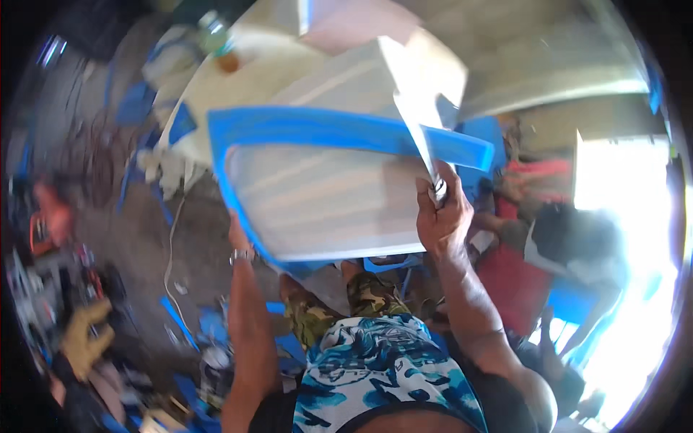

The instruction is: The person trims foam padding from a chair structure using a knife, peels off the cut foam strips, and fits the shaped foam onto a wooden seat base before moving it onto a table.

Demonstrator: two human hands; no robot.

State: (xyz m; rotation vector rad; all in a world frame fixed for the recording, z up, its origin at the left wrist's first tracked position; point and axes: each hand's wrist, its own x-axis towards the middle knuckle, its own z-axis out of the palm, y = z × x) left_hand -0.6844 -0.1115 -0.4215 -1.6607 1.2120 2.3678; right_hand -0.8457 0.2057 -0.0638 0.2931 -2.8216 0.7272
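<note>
A large pale panel [325,198] with a broad blue border [310,128] along its far and left sides is in front of me. At its lower left edge, my left hand [240,234] is closed on the border, its fingers mostly behind the edge. My right hand [444,213] is in a fist over the panel's right part. From that fist a thin, shiny white strip [415,126] runs up and away, widening toward its far end. Glare and blur hide whether this strip is stiff or soft.
Beyond the panel stands a pale cloth-covered table [267,68] with a bottle [215,36] on it. A person [577,245] is close on my right, beside a bright opening. To the left, a cord [171,252] crosses the floor, and a yellowish glove [86,335] appears lower left.
</note>
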